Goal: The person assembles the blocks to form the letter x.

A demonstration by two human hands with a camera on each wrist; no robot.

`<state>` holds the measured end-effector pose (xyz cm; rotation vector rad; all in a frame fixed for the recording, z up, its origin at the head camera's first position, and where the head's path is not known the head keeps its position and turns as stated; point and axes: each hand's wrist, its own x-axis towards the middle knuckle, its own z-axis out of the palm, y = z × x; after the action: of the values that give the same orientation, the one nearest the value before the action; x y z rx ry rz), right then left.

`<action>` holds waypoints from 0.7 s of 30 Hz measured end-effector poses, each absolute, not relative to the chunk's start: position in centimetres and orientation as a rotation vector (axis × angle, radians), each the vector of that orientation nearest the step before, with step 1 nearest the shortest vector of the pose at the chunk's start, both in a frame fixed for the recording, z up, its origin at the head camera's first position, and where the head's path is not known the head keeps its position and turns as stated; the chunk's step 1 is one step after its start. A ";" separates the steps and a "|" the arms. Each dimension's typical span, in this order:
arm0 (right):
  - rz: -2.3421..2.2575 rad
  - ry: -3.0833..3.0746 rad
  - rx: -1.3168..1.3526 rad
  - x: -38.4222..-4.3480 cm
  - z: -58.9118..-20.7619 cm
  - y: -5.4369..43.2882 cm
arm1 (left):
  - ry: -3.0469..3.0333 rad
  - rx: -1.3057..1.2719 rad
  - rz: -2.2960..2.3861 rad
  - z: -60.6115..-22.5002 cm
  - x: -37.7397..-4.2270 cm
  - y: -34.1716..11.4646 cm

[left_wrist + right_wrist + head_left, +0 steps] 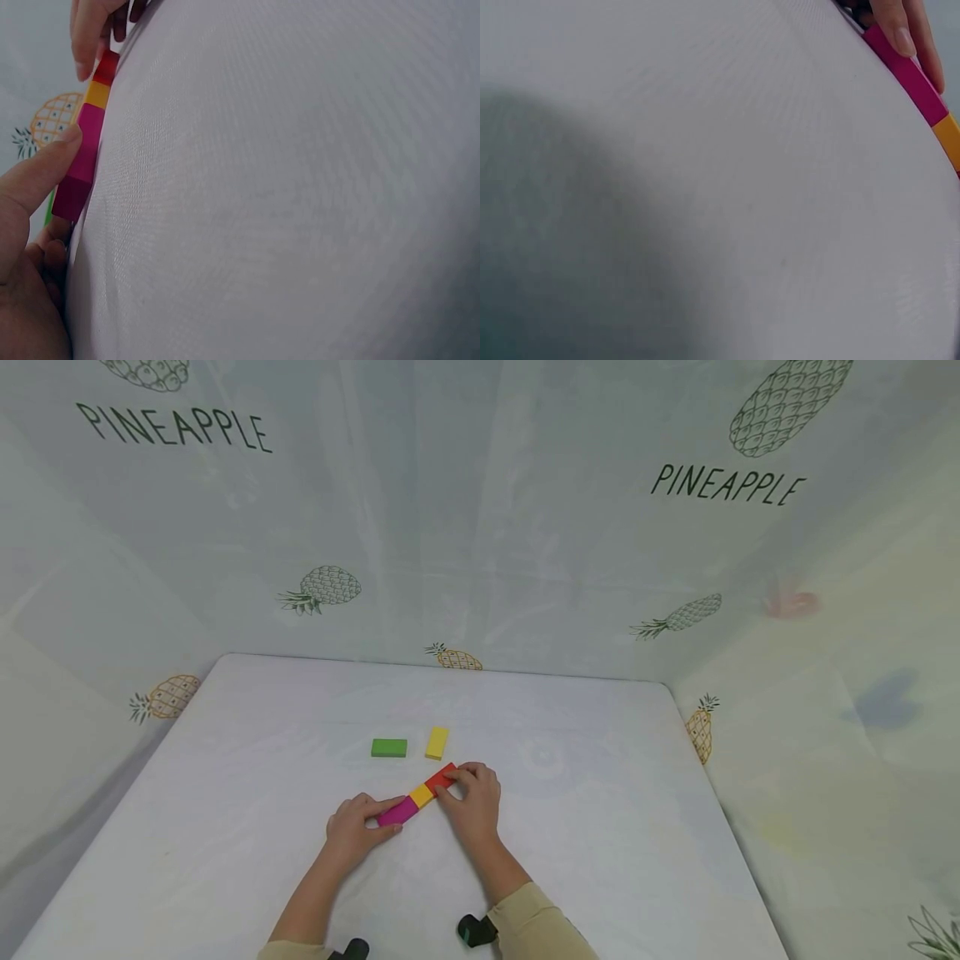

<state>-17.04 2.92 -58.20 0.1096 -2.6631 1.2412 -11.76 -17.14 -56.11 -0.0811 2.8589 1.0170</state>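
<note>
Three blocks lie end to end in a slanting row on the white table: a magenta block, an orange-yellow block and a red block. My left hand pinches the magenta block at the lower left end, thumb on the near side and fingers on the far side. At the upper right end, the red block is between the thumb and fingers of my right hand. The left wrist view shows the magenta block touching the orange-yellow block.
Beyond the row lie a green block and a yellow block, apart from each other. The white table has a back edge against a pineapple-print curtain. A dark device sits at the right sleeve.
</note>
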 end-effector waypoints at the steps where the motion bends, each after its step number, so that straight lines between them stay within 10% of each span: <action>1: 1.251 -2.660 0.107 -17.1 -58.1 2.9 | 2.858 -0.080 1.019 -56.1 -11.8 -17.1; 21: 1.268 -2.859 0.472 -21.7 -53.2 3.7 | 2.842 -0.071 1.041 -55.8 -11.6 -17.2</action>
<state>-21.65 3.74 -53.25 0.4717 -2.8594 1.2676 -11.62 -17.17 -55.81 -0.0711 2.8420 1.0412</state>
